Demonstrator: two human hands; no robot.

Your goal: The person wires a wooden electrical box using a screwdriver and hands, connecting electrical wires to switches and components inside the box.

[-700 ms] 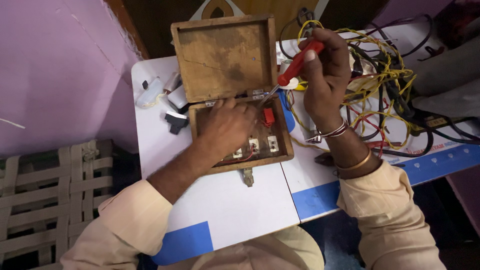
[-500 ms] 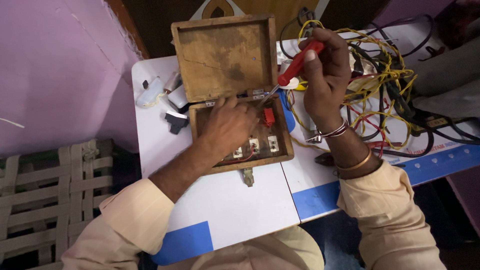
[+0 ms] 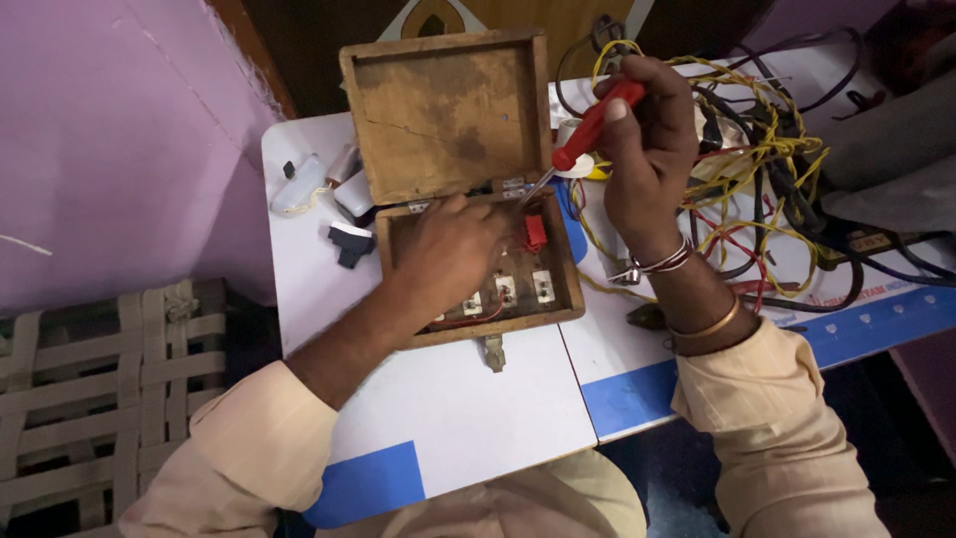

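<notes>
An open wooden box [image 3: 558, 289] lies on the white table [image 3: 468, 408], its lid [image 3: 448, 115] tipped back. Inside are several white switch parts [image 3: 543, 286] and a red part [image 3: 535, 231]. My left hand [image 3: 453, 254] rests inside the box, fingers curled over the parts near the hinge; I cannot see whether it pinches anything. My right hand [image 3: 647, 149] grips a red-handled screwdriver [image 3: 596, 125], whose metal tip points down-left to the hinge edge of the box.
A tangle of yellow, red and black wires [image 3: 767, 189] covers the table's right side. White plugs [image 3: 299, 184] and a black part [image 3: 349, 242] lie left of the box. A woven cot [image 3: 100, 379] stands at lower left by a purple wall [image 3: 110, 130].
</notes>
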